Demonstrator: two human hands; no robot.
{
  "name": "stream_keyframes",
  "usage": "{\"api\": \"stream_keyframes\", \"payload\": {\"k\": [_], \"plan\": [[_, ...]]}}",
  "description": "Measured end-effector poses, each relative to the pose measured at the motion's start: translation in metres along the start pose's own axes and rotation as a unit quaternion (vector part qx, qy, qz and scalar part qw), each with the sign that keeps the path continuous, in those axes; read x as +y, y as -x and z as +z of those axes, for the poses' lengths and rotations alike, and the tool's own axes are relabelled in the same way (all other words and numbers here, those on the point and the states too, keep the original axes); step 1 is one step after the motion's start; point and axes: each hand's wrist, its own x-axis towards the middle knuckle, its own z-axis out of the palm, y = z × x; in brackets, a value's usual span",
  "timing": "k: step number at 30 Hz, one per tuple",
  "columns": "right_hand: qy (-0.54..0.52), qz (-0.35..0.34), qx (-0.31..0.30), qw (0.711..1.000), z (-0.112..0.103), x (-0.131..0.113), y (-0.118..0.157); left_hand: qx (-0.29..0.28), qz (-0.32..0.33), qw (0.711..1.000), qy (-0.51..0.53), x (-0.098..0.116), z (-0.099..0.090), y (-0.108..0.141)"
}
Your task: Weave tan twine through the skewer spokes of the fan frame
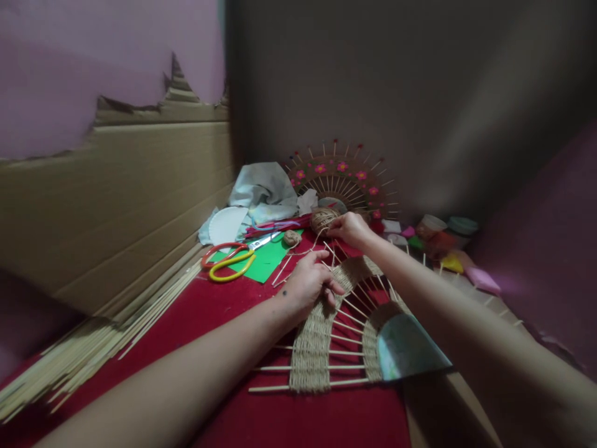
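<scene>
A fan-shaped frame of thin sticks carries a woven twine band (311, 351) and a smaller inner band beside a bluish-green piece (408, 348). My left hand (310, 283) rests over the upper part of the wide band, fingers spread and slightly bent. Beyond it, my right hand (349, 229) has its fingertips pinched on a strand of twine beside the twine ball (323, 219). A thin strand runs from there toward the sticks near my left hand. Next to the ball lies a smaller twine ball (291, 238).
Scissors (231, 264) with red and yellow handles lie on green paper (265, 264). Loose sticks (93, 348) run along the cardboard (153, 186) at left. A flowered fan (342, 167) stands behind. Small tubs (431, 225) and coloured packets (482, 280) sit at right.
</scene>
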Motion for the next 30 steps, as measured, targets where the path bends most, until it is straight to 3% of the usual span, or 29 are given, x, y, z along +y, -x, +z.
{"api": "stream_keyframes", "payload": {"k": [7, 12, 19, 24, 30], "plan": [[0.061, 0.028, 0.017, 0.998, -0.008, -0.001, 0.011, 0.003, -0.016, 1.0, 0.006, 0.0, -0.001, 0.0], [0.088, 0.023, 0.03, 0.995, -0.013, 0.013, 0.033, 0.01, -0.035, 0.999, 0.023, 0.001, -0.004, -0.004], [-0.001, 0.017, -0.027, 0.999, -0.018, 0.029, 0.06, 0.058, -0.078, 0.995, 0.013, 0.021, -0.012, -0.009], [-0.03, -0.016, -0.059, 0.998, -0.021, 0.011, 0.072, 0.062, -0.108, 0.989, -0.082, 0.042, -0.027, -0.002], [-0.054, -0.051, -0.102, 0.992, -0.028, -0.014, 0.087, 0.0, -0.175, 0.973, -0.153, 0.053, -0.051, 0.009]]}}
